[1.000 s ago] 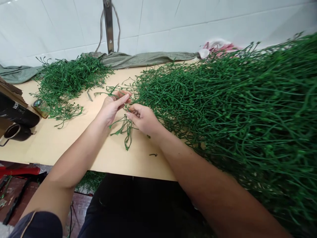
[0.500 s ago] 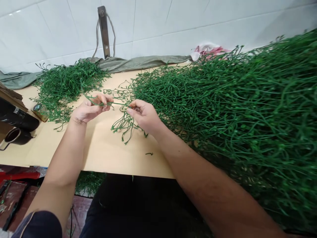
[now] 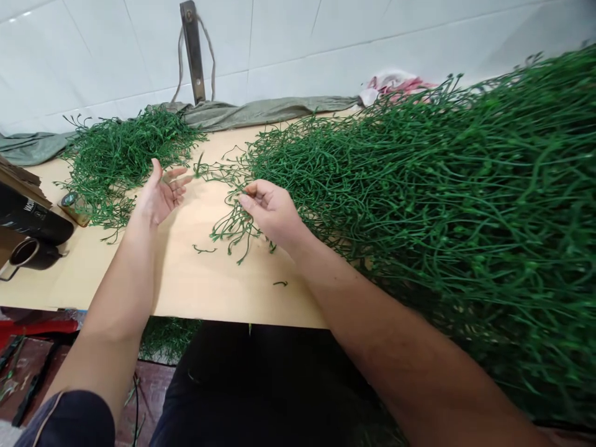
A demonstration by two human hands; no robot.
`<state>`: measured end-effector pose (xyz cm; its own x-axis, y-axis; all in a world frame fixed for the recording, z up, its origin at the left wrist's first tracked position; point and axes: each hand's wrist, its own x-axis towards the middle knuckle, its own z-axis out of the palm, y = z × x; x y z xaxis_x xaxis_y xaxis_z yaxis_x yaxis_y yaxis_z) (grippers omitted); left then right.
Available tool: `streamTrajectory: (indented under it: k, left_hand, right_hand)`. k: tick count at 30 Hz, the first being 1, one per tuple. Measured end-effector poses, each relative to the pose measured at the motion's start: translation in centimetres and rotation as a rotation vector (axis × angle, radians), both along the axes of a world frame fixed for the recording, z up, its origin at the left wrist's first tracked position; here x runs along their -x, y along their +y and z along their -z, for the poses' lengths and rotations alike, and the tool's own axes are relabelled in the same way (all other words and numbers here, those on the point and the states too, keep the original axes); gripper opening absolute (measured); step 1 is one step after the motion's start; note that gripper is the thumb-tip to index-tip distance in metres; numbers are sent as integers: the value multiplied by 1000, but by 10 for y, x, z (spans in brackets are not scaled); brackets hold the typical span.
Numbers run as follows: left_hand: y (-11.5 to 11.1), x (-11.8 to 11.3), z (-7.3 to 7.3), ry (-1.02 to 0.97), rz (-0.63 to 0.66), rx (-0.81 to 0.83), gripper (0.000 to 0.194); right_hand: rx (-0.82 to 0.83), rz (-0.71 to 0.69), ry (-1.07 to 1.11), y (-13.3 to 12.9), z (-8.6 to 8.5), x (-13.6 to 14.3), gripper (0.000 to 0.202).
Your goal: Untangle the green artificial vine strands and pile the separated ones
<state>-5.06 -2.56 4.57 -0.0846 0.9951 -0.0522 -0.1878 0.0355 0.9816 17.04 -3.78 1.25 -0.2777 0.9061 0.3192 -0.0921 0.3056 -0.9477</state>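
Green budded stems [image 3: 233, 225] fanned over the tan tabletop [image 3: 195, 292] from our right hand [image 3: 272, 211], whose thumb and fingers pinched one end of the bunch. Our left hand [image 3: 164, 194] was released, palm turned up and fingers spread, with nothing visible in its grasp; whether its fingertips touched the green wisp [image 3: 198, 166] just beyond them, we could not tell.

We judged tangling the likeliest trouble: the big stem heap [image 3: 419, 192] crowded our right hand, and its curling tips could snag the held ones during a pull. A slackened pinch could let the bunch spill apart. One short stem piece [image 3: 280, 284] lay near the front edge, where our right forearm could brush it off. On the left, the small stem pile [image 3: 139, 146] and the dark mug [image 3: 40, 254] limited a wide swing, and crumpled gray-green cloth [image 3: 274, 110] lined the back. Our best room was between the forearms.
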Motion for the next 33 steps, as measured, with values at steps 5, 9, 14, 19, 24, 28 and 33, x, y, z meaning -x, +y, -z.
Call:
streamTrajectory:
  k: [5,9,14,19,24,28,33]
  left_hand:
    - [-6,-31,0,148,281,86,70]
    - [-14,-54,7,226,301,82,56]
    - [-20,-79,18,247,263,55,37]
    - [-11,-81,14,191,-22,-76,16]
    - [-1,-49,0,55,-288,-159,14]
    - [-11,-52,-9,174,-62,-242,27]
    - [-24,-80,-8,525,339,-149,25]
  right_hand:
    - [66,165,94,4,-3,-3,13]
    - [55,263,107,9,-2,-5,15]
    - [9,347,83,15,2,-8,21]
    - [-1,296,61,14,5,-7,19]
    - [-165,103,-195,1,8,-2,13]
    - [-258,17,-340,-5,11,1,15]
    - [-232,-1,-269,1,20,2,11]
